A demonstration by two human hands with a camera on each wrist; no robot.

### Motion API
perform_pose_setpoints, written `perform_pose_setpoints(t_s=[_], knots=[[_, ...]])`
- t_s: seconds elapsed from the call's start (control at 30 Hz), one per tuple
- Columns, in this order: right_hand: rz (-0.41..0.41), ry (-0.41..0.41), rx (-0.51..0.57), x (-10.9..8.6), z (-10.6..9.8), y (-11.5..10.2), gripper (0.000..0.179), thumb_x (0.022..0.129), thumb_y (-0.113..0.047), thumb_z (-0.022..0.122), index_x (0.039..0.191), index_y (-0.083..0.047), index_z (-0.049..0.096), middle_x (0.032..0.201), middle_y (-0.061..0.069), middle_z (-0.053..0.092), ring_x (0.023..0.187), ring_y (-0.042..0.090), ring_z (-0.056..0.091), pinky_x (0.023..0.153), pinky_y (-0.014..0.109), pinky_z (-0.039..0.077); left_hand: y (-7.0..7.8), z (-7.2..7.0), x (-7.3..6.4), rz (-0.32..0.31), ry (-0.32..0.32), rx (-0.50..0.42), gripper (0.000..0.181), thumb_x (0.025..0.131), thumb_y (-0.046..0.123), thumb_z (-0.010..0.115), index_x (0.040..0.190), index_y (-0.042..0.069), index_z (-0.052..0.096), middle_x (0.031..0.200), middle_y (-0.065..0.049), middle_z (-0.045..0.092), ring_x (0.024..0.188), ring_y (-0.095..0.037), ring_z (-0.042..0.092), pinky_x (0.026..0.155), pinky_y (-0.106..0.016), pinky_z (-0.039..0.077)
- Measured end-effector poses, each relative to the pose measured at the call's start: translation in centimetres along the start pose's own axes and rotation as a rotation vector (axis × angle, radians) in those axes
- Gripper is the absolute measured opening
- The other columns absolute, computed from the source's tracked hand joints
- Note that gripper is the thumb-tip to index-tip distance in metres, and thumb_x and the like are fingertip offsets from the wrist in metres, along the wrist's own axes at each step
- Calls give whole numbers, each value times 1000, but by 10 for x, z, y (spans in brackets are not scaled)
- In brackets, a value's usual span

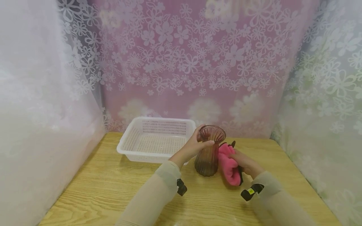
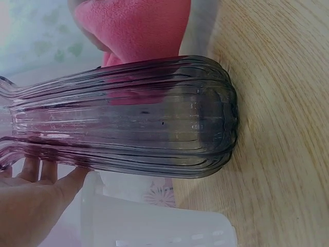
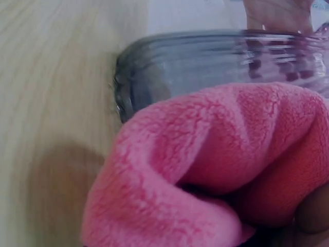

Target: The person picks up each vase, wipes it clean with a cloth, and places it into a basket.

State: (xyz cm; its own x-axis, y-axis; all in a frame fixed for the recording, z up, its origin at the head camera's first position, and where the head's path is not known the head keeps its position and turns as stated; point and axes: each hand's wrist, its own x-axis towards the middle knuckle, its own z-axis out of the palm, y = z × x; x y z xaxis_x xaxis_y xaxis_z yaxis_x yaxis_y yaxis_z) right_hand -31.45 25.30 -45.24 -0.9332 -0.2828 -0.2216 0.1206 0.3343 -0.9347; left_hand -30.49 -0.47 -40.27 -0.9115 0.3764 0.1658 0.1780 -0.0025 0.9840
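A ribbed glass vase, purple at the neck and greyer toward its base, stands nearly upright at the table's middle. My left hand grips it around the neck, thumb across the near side and fingers behind, seen through the glass in the right wrist view. To the vase's right, my right hand holds a bunched pink fleece cloth with a dark edge. The cloth lies against or very near the vase's side; in the right wrist view the folded cloth covers part of the glass.
A white perforated plastic basket sits on the wooden table, just left of and behind the vase. Flower-patterned curtains hang behind the table and along both sides.
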Motion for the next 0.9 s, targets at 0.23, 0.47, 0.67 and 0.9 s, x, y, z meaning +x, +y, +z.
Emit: perform_pose_setpoints(t_s=[0.23, 0.47, 0.67, 0.9], knots=[[0, -23, -119, -6, -24, -18, 53, 101, -11, 42, 145, 10, 22, 115, 19, 49, 92, 22, 53, 75, 34, 50, -2, -1, 3, -6, -9, -7, 86, 92, 32, 74, 158, 39, 19, 154, -6, 41, 143, -21, 37, 110, -49, 38], [-15, -74, -315, -12, -48, -39, 65, 104, -15, 38, 154, 13, 7, 145, 32, 31, 115, 34, 42, 82, 30, 41, -2, -2, 2, -6, -23, -25, 86, 93, 32, 73, 158, 41, 17, 154, -6, 41, 142, -21, 37, 109, -49, 39], [155, -111, 4, -26, -55, -51, 44, 97, -9, 41, 141, -10, 37, 83, 10, 52, 65, 16, 38, 58, 27, 30, 0, -3, 1, -3, -34, -38, 86, 94, 30, 72, 158, 40, 16, 155, -6, 40, 143, -22, 36, 110, -49, 38], [349, -6, 361, -25, -58, -47, 35, 96, -4, 43, 119, -30, 50, 59, -9, 56, 45, 4, 28, 47, 26, 19, 1, -3, 2, -13, -35, -41, 86, 94, 31, 72, 158, 40, 16, 156, -5, 38, 144, -23, 35, 111, -50, 37]])
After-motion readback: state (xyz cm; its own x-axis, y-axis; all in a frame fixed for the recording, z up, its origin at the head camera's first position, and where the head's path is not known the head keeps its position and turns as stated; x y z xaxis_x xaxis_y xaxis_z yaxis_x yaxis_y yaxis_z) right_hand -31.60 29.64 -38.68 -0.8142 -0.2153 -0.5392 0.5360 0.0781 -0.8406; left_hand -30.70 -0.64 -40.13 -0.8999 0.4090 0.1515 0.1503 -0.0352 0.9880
